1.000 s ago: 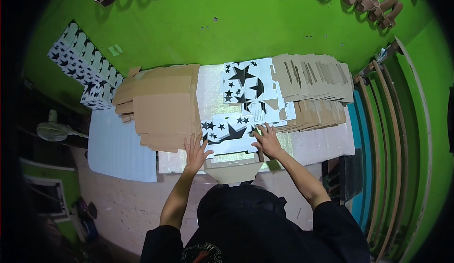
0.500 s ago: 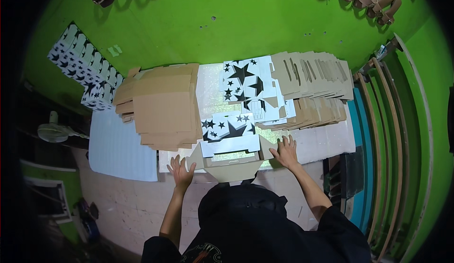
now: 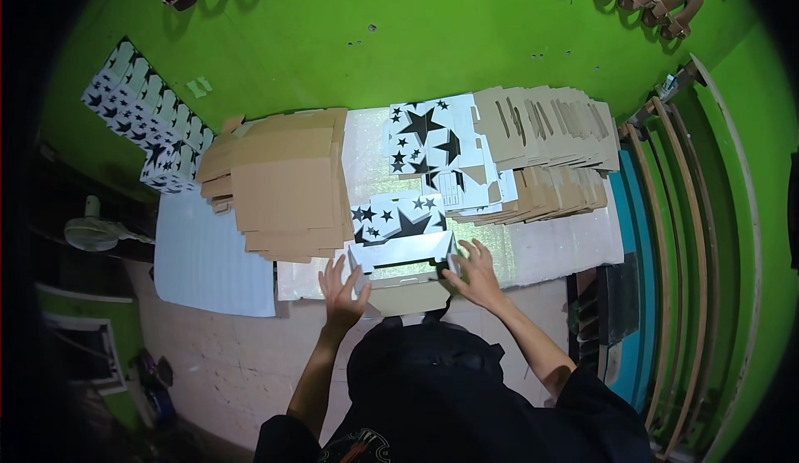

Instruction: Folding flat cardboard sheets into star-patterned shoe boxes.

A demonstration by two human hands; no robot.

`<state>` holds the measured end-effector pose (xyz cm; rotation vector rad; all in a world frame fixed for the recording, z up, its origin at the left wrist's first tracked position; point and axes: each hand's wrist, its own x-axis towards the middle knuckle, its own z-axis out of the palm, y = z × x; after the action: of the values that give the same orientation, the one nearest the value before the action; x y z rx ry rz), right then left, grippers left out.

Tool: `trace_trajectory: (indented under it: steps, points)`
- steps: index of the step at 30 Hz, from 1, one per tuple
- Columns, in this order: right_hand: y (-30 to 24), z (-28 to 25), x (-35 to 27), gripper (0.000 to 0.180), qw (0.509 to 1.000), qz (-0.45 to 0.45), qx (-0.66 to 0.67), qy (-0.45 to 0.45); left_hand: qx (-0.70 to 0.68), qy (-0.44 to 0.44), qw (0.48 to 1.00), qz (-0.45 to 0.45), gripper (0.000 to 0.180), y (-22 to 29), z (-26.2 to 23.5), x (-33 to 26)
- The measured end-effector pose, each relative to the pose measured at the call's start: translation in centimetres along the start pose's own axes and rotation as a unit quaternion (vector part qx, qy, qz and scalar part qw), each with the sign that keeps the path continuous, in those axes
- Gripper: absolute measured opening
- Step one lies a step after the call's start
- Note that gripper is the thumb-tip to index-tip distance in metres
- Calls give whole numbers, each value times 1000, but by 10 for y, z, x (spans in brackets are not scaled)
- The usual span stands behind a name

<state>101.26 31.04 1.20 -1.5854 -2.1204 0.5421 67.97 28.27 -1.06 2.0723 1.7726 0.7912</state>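
A partly folded cardboard box (image 3: 408, 298) with a white outer face printed with black stars stands at the front edge of the table, in front of my body. Its star-printed panel (image 3: 399, 221) lies toward the wall, and a plain brown flap hangs toward me. My left hand (image 3: 343, 296) is at the box's left side, fingers spread against the side flap. On the opposite side, my right hand (image 3: 476, 278) has its fingers apart, with the thumb by the inner corner. Both side flaps stand up, partly hidden by my hands.
Flat brown cardboard sheets (image 3: 283, 171) are stacked on the left. Star-printed blanks (image 3: 429, 134) and overlapping brown blanks (image 3: 549, 130) lie at the back right. Finished-looking star boxes (image 3: 150, 105) are piled at far left, near a fan (image 3: 91, 231). Wooden rails (image 3: 691, 263) stand right.
Both hands have moved inward toward the box. The side flaps, spread outward before, are now folded up beside it.
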Motion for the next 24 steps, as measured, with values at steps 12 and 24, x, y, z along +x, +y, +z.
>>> trace_trajectory:
  steps: [12, 24]
  points:
    - [12, 34, 11, 43, 988, -82, -105, -80, 98, -144, 981, 81, 44, -10, 32, 8]
    - [23, 41, 0, 49, 982, -53, -141, -113, 45, -72, 994, 65, 42, -8, 25, -1]
